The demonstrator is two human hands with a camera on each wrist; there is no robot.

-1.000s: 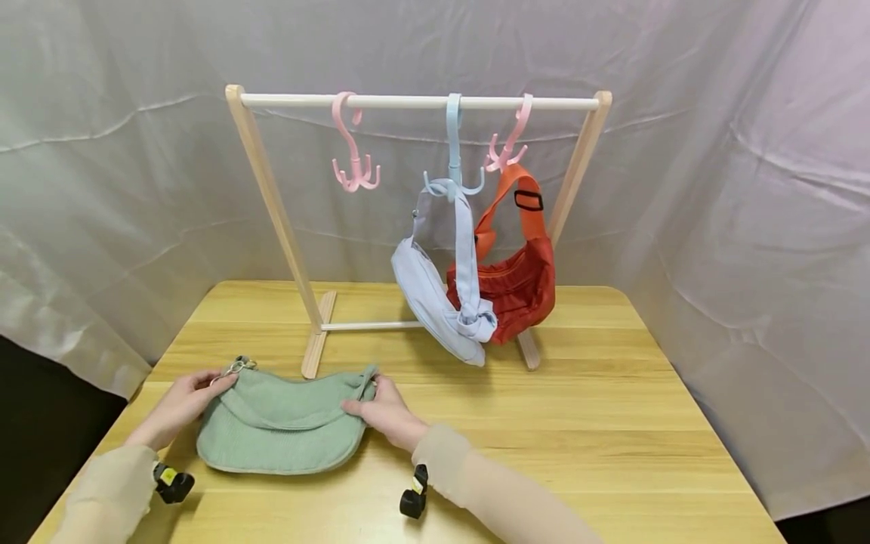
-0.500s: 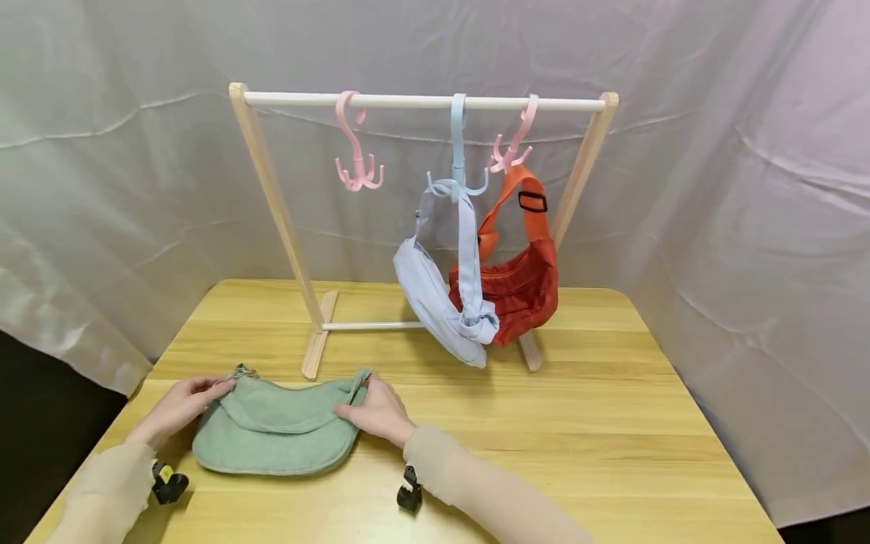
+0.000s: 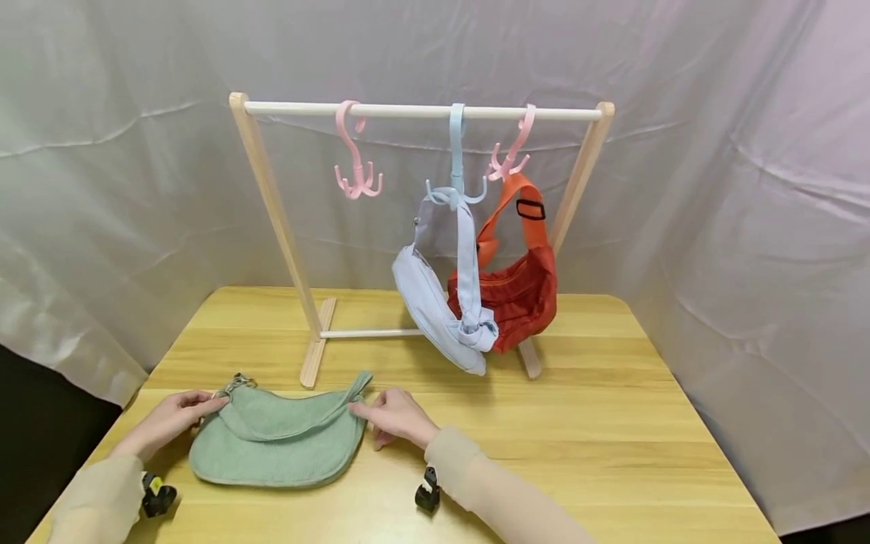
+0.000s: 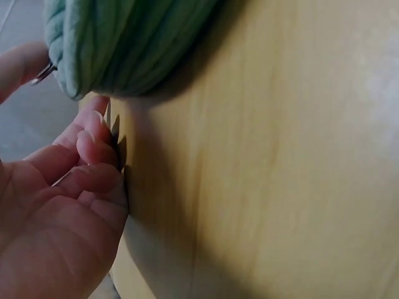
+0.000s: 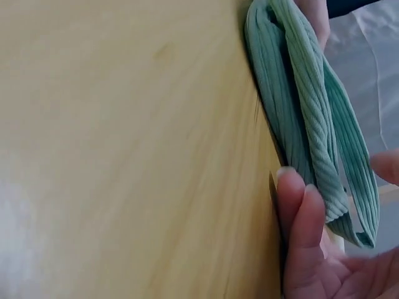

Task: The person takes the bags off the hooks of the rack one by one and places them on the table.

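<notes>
A green corduroy shoulder bag [image 3: 279, 453] lies on the table at the front left, its strap [image 3: 299, 432] draped across the front. My left hand [image 3: 171, 419] pinches its upper left corner beside the metal rings [image 3: 238, 384]. In the left wrist view the thumb is at a ring and the other fingers [image 4: 96, 146] curl loosely below the bag. My right hand [image 3: 401, 418] is at the bag's right end, thumb and fingers spread apart. In the right wrist view its fingertips [image 5: 299, 199] lie against the bag's end, with the thumb near the strap loop.
Behind the bag stands a wooden rack [image 3: 272, 196] with a white rail [image 3: 408, 111]. A pink hook [image 3: 356, 162] hangs bare at left. A pale blue bag [image 3: 435, 302] hangs from a blue hook [image 3: 457, 166], and a red bag [image 3: 519, 295] from another pink hook [image 3: 510, 155].
My right hand has loosened from the bag's right end, its fingers spreading and shifting right. The bag has slid slightly left, with the left hand staying at its corner.
</notes>
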